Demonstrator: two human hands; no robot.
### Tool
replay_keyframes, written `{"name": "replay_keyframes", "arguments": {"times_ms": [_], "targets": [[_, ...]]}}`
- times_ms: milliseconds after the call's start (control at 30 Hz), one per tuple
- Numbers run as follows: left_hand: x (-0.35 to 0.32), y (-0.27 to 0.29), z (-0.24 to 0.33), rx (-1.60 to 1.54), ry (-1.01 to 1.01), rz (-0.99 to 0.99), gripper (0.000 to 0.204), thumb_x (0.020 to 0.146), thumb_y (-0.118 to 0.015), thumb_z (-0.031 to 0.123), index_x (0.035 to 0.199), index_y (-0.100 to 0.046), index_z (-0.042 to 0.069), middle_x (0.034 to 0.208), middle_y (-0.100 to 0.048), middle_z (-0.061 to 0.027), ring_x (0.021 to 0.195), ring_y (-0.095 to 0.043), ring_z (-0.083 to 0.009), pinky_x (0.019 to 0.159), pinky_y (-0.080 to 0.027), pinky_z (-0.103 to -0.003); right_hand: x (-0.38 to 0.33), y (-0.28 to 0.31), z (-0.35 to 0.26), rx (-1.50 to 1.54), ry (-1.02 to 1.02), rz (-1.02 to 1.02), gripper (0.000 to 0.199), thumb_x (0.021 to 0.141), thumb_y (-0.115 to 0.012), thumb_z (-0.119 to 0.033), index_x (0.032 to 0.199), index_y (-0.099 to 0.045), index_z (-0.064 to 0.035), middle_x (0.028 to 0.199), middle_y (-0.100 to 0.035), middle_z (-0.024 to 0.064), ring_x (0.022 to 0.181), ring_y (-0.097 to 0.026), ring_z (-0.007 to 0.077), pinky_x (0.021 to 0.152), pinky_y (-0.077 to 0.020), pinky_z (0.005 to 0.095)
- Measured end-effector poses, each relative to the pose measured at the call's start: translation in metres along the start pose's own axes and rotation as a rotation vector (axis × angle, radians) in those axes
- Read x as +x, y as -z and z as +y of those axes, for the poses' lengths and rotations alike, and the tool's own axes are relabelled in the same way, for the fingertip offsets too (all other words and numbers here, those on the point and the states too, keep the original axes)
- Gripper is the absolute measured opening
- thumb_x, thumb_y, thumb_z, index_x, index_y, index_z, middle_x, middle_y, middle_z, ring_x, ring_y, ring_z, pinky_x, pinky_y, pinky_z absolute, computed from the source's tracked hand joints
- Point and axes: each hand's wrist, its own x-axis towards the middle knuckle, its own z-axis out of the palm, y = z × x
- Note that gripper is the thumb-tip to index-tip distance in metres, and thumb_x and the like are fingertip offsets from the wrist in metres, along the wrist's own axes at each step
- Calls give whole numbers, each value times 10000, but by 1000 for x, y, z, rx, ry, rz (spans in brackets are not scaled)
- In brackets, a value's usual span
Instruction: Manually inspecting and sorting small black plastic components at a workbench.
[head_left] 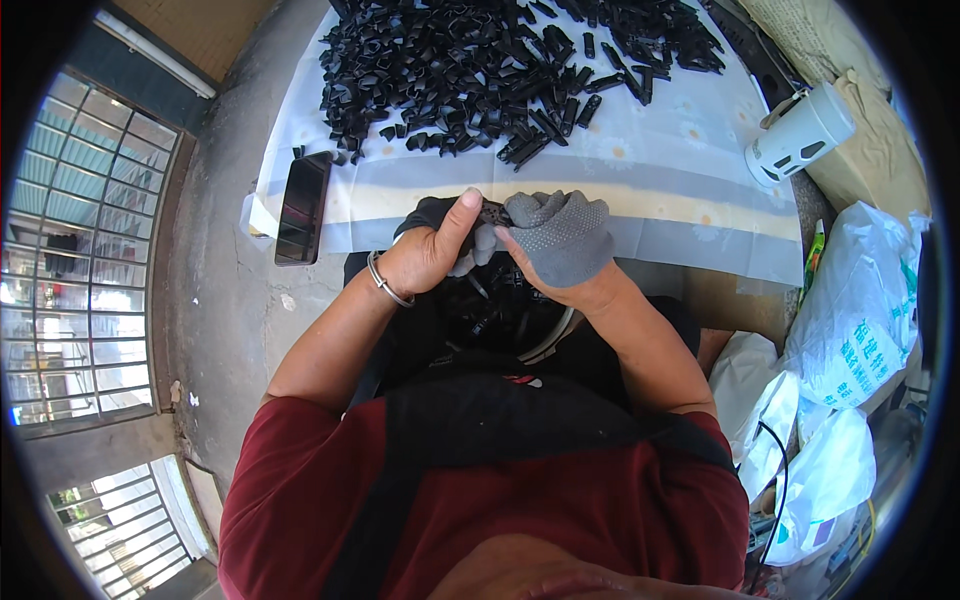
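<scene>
While both forearms reach forward over the lap, the left hand (437,240) and the right hand (560,235) meet just beyond the near edge of the worktop (700,232), pinching a small black part (492,213) between them. The left hand, in a dark glove that leaves the thumb bare, has its fingers curled around one side of the part, its thumb pointing up and forward; a silvery bracelet (388,283) circles that wrist. The right hand, in a grey dotted glove, closes on the other side, its bare thumb near the part; exactly where each fingertip presses is hidden. Below the hands, between the knees, sits a round container with a pale rim (552,340), holding more black pieces (505,305), partly covered by the hands and the dark apron (500,420). Across the far side of the worktop, on a pale flowered sheet (690,180), spreads a large heap of short, curved black pieces (410,80), with longer, narrow ones (660,35) toward the right. A dark phone (303,210) lies at the left edge, and a white tumbler (805,135) is at the right edge, near bulging plastic bags (855,300).
</scene>
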Motion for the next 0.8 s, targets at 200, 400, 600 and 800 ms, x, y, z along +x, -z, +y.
{"name": "replay_keyframes", "arguments": {"times_ms": [200,400,600,800], "targets": [[1,-3,0,-2,-24,44,427,920,-367,391,777,-583,50,584,-516,3,506,-444,-80,463,-364,-232,-4,-8,-1,133,31,-19,235,811,-537,-285,822,-563,-52,681,-563,97,619,-525,289,556,-395,379],[-8,10,0,19,117,-27,414,911,-388,400,808,-583,50,628,-543,-5,498,-458,-73,463,-369,-217,-4,-16,8,515,5,-64,307,853,-480,-321,879,-581,-32,784,-587,136,741,-548,328,663,-426,398],[16,29,9,908,-223,58,431,871,-423,425,917,-584,28,831,-603,-190,786,-570,-351,689,-453,-397,17,-22,43,287,-268,-121,307,846,-489,-319,957,-592,-52,872,-594,156,829,-551,329,718,-437,402],[100,15,6,1126,-680,315,203,767,-547,196,924,-598,78,784,-599,-132,768,-585,-299,653,-470,-389,24,-25,38,45,-150,-118,277,804,-529,-276,973,-586,-63,821,-584,150,795,-558,310,703,-440,421]]}}
